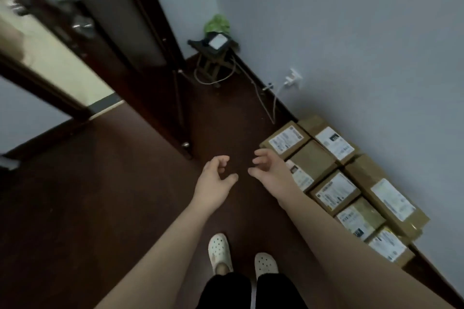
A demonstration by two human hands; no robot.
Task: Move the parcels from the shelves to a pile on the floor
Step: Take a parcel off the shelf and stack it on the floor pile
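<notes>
Along the right wall, several parcels (334, 190) sit packed together in rows on the floor (125, 208). The left hand (213, 178) and right hand (268, 168) hang near them, loosely curled and empty. No shelves show, so what remains is unclear.

Bare forearms, black trousers (251, 291), white perforated clogs (219, 251)

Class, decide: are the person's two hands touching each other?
Apart. The head view shows a strip of dark floor between the left hand and the right hand.
</notes>
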